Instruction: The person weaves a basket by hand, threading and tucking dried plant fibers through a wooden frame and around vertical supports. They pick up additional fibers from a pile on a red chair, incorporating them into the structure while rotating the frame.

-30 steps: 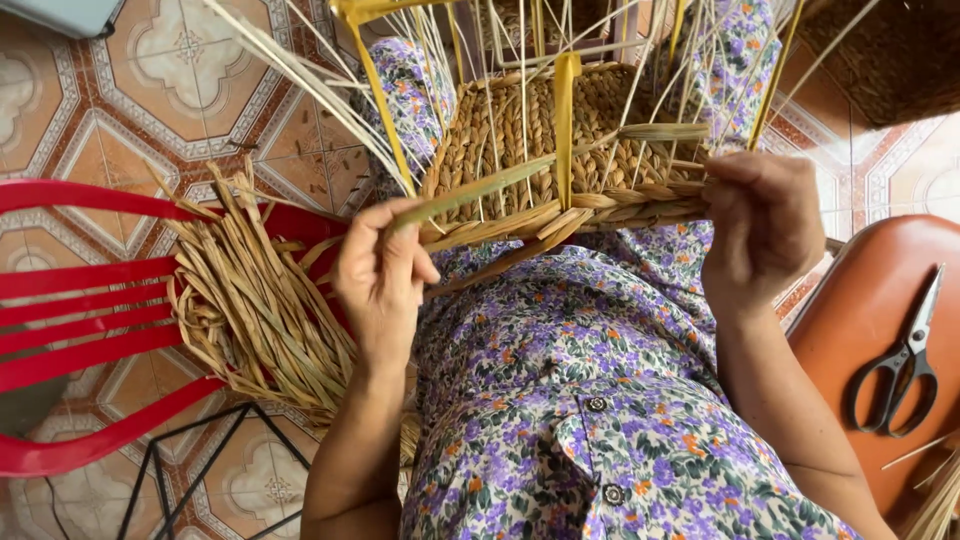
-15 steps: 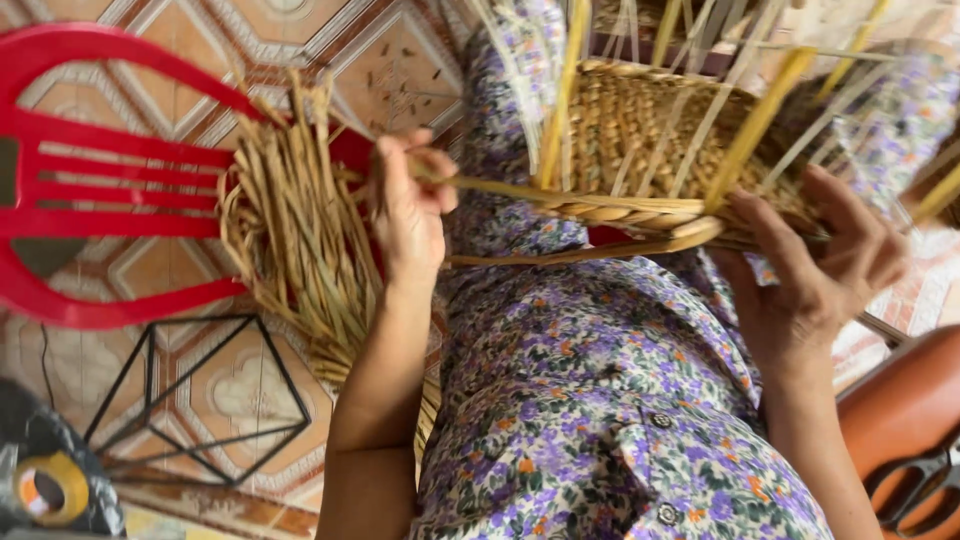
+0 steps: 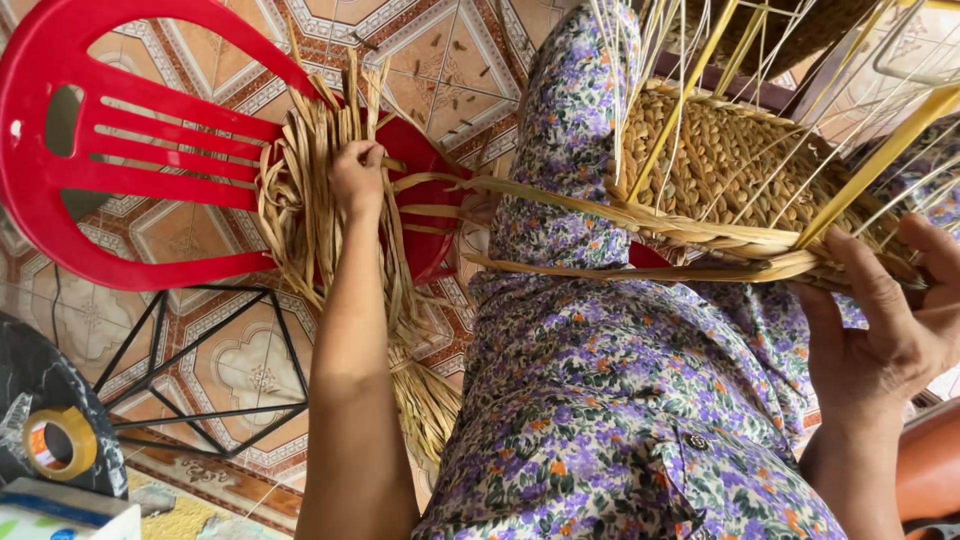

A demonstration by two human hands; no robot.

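Observation:
A half-woven straw basket (image 3: pixel 745 170) on a yellow wire frame rests on my lap, over a purple flowered dress (image 3: pixel 610 400). My right hand (image 3: pixel 885 310) grips its woven rim at the right. Loose flat straw strands trail from the rim toward the left. My left hand (image 3: pixel 358 180) reaches out to a bundle of dried straw strips (image 3: pixel 310 230) lying on a red plastic chair (image 3: pixel 110 150), its fingers pressed into the strips. Whether they have closed around a strand is hidden.
Patterned floor tiles lie under the chair. A black wire stand (image 3: pixel 200 350) sits below the bundle. At the lower left a roll of tape (image 3: pixel 55 440) rests on a dark round surface. An orange seat edge (image 3: pixel 930 470) shows at the lower right.
The view has swung left. My left hand left the basket rim and moved out to the straw bundle on the red chair. My right hand stays on the rim.

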